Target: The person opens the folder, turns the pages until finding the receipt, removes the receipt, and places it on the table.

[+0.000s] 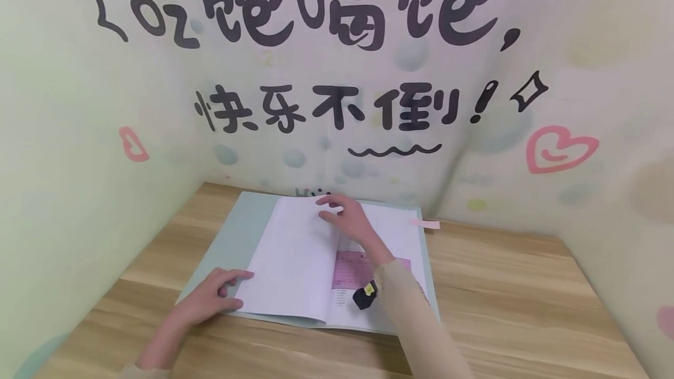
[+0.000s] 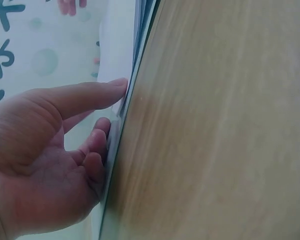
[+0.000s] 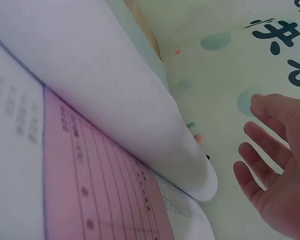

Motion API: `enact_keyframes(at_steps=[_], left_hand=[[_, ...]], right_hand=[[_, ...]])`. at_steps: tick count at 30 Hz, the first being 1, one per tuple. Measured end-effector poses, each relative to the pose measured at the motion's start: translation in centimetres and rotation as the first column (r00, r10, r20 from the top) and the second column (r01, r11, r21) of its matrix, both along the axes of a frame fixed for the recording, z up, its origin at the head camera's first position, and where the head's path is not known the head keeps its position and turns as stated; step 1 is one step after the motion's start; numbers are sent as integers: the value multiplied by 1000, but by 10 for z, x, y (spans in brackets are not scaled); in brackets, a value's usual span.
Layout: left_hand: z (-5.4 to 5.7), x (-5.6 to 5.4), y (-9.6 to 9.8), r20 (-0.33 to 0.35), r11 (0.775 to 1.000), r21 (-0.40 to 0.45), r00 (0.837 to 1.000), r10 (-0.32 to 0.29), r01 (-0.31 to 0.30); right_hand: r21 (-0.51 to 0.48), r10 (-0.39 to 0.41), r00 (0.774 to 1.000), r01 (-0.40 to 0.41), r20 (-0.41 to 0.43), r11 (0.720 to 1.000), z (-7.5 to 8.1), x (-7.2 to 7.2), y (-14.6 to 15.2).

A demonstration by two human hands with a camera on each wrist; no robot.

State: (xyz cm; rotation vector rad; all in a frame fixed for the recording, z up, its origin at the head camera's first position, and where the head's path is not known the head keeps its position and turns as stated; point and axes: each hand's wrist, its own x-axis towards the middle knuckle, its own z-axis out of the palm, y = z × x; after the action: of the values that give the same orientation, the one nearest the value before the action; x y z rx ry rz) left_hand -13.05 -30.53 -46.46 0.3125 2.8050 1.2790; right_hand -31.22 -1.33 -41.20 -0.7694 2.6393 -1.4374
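Observation:
A booklet with a pale blue-green cover (image 1: 244, 221) lies spread on the table. Its left side shows a blank white page (image 1: 292, 256); on the right side is printed text with a pink form (image 1: 350, 274). My left hand (image 1: 210, 297) rests at the lower left of the booklet, thumb and fingers touching the page and cover near the edge. Above the far end of the middle fold is my right hand (image 1: 344, 218), its fingers loosely bent and holding nothing. In the right wrist view, that hand (image 3: 280, 170) is apart from the curved white page (image 3: 105, 75).
A pink tab (image 1: 429, 224) sticks out from the booklet's upper right. The wood-grain table (image 1: 516, 303) meets a wall (image 1: 337, 168) with black lettering just behind the booklet. A black device (image 1: 364, 296) with a yellow mark sits at the right wrist.

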Motion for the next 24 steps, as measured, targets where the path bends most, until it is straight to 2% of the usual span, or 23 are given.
enact_keyframes(at_steps=[3,7,10,17,24], left_hand=[[2,1,1,6,1000,-23,1000,6,-6],[4,0,2,-22,995,-98,999,24,-26],[6,0,3,-57,992,-123,998,11,-18],[7,0,0,-18,999,6,999,-49,49],[6,-3,-1,-29,998,1,998,-61,61]], right_hand=[[16,-56,998,56,9,998,0,4,17],[48,-115,993,114,16,992,-3,9,39],[61,-152,988,149,40,987,-3,16,54],[84,-224,972,218,67,972,-4,32,89],[109,-240,968,232,68,967,-13,44,124]])
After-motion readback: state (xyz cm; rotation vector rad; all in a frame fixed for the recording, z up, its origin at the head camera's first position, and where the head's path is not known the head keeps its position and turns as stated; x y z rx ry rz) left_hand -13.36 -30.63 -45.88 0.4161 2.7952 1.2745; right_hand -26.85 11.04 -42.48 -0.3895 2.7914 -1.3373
